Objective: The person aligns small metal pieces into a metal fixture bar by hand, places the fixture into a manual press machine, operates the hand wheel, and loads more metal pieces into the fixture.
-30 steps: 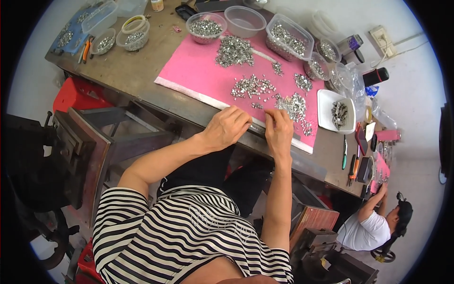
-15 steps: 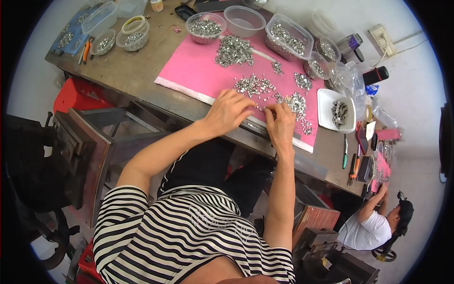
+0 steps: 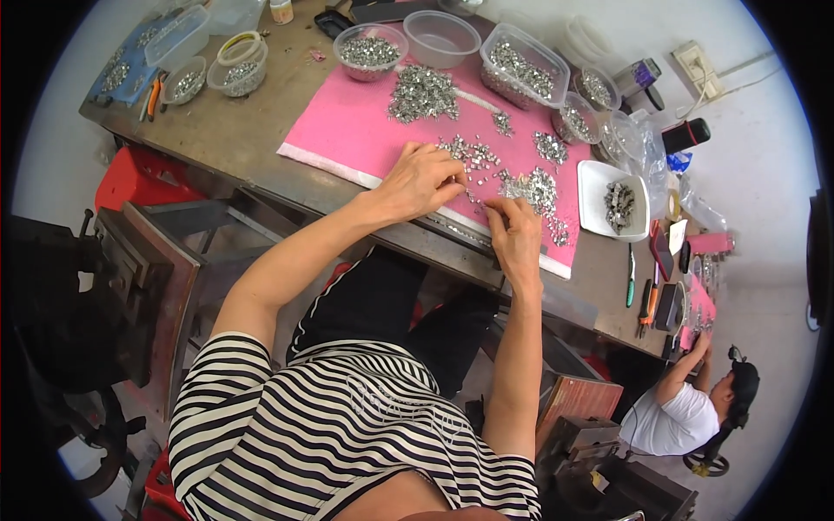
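Small shiny metal pieces (image 3: 475,156) lie loose on a pink cloth (image 3: 339,130) in front of me. My left hand (image 3: 420,184) is over the near edge of these pieces, fingers curled and closed together; anything in them is too small to tell. To its right, my right hand (image 3: 519,233) has thumb and forefinger pinched above the cloth's near edge, and what they hold is also too small to make out. A denser heap of metal pieces (image 3: 534,188) lies just beyond my right hand. The hands are apart.
A larger heap (image 3: 423,94) lies farther back, near a round tub (image 3: 372,74) and a rectangular tub (image 3: 486,82) of pieces. A white tray (image 3: 593,204) stands right, beside pliers (image 3: 647,304). Orange-handled pliers (image 3: 153,97) lie far left. Another person (image 3: 682,412) works at far right.
My left hand has moved up and away from the cloth's near edge, widening the gap between the hands. The right hand has stayed nearly in place. The view has shifted slightly.
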